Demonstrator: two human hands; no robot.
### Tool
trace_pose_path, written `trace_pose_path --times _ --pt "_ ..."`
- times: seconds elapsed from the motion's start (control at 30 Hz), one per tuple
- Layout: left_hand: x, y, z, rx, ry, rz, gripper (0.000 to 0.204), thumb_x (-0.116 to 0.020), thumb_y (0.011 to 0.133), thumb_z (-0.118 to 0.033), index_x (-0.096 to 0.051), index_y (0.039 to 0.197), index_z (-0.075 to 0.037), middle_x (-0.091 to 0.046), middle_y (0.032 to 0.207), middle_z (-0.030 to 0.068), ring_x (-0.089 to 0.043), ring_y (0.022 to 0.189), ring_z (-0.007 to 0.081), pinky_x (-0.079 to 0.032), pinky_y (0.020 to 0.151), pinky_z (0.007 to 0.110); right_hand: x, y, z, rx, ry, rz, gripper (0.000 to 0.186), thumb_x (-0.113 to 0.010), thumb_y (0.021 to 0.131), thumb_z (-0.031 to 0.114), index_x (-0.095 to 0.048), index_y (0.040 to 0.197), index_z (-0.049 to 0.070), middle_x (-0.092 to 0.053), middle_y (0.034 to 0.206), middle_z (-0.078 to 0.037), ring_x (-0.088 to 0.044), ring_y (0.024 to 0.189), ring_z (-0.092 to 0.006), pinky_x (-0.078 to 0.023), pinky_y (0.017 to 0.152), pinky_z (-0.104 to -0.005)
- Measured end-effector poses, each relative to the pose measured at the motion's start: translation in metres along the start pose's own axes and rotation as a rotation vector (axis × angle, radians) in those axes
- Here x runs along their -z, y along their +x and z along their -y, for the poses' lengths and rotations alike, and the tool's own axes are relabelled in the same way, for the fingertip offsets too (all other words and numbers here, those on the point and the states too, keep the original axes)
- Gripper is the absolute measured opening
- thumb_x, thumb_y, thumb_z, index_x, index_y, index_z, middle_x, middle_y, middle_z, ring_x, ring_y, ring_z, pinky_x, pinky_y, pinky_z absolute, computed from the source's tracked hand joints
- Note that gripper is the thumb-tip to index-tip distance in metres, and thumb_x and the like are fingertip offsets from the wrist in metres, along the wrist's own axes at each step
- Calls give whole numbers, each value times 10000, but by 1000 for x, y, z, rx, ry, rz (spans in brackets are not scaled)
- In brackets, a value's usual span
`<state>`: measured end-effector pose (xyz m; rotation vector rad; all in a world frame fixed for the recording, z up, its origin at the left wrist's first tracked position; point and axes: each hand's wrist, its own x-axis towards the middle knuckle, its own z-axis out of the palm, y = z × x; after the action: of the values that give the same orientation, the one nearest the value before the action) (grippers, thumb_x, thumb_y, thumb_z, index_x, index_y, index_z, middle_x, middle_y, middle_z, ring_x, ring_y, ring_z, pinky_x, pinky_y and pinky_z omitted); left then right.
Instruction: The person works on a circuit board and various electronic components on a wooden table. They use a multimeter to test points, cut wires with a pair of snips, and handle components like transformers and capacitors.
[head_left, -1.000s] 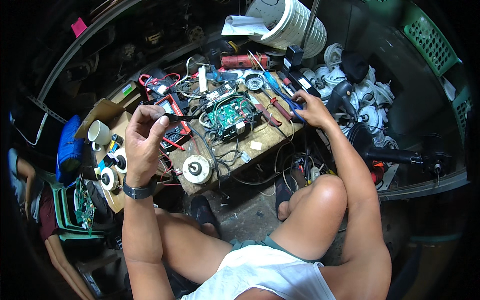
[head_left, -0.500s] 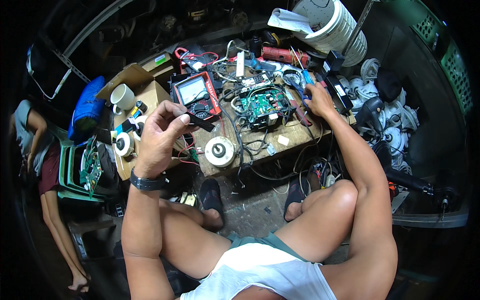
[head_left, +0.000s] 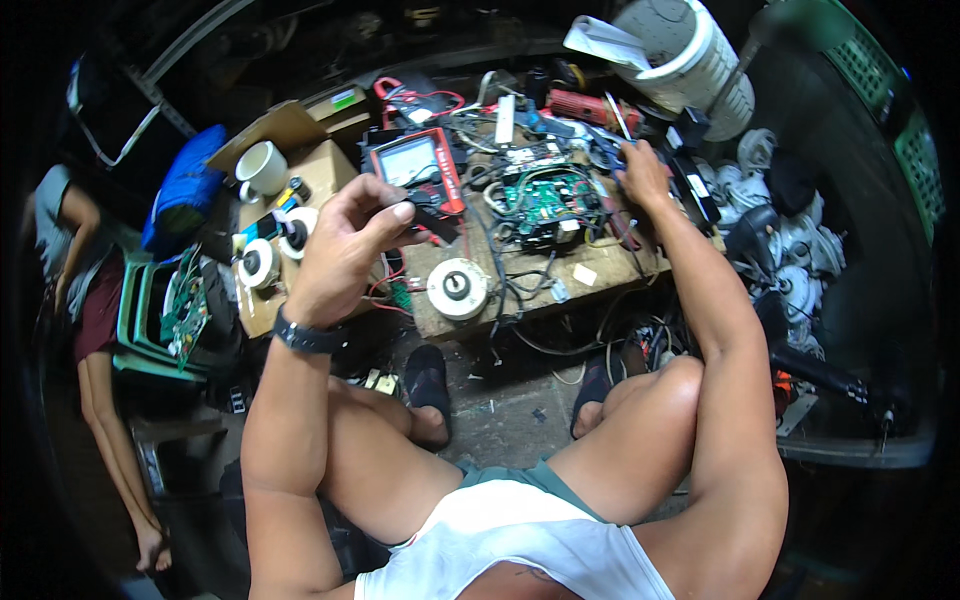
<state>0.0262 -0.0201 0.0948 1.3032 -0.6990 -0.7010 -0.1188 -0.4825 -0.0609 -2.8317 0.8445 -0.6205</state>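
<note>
My left hand (head_left: 362, 240) pinches a flat black strip (head_left: 434, 224) between thumb and fingers, held up over the left part of the bench. Behind it lies a red-framed analog multimeter (head_left: 418, 168). My right hand (head_left: 645, 178) reaches to the bench's far right, its fingers closed at the handle of a screwdriver (head_left: 618, 116) whose shaft points up and away; the hand covers most of the handle. Between my hands sits a green circuit board (head_left: 548, 200) with wires around it. Nearer me, a round white part with a dark hub (head_left: 457, 289) rests at the bench's front edge.
A cardboard box (head_left: 318, 172) holding a white mug (head_left: 262, 168) stands left. A white bucket (head_left: 690, 70) is at the back right, by a red power tool (head_left: 590, 107). White motor parts (head_left: 795, 285) pile up right. Another person's legs (head_left: 110, 440) show far left.
My right hand has moved forward onto the screwdriver's handle. My left hand still holds the black strip. The whole view has shifted slightly.
</note>
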Motion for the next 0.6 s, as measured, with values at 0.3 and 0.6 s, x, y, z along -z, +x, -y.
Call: trace_pose_path --times 0.3,0.6 --pt "14 10 19 172 -263 32 101 -713 1032 -108 -620 1047 -73 -680 1020 33 -698 937 131 -663 924 394 -1 22 -24 -2 16 321 384 -897 712 153 -765 1049 23 -762 1079 -248 -711 1122 -417 -557 975 -477" --pt "3 8 23 203 -272 62 106 -712 1024 -96 -623 1076 -71 -708 1064 60 -720 996 168 -647 978 438 -9 22 -41 -315 158 395 483 -1054 596 304 -725 876 89 -731 826 -50 -670 790 -189 -530 742 -380"
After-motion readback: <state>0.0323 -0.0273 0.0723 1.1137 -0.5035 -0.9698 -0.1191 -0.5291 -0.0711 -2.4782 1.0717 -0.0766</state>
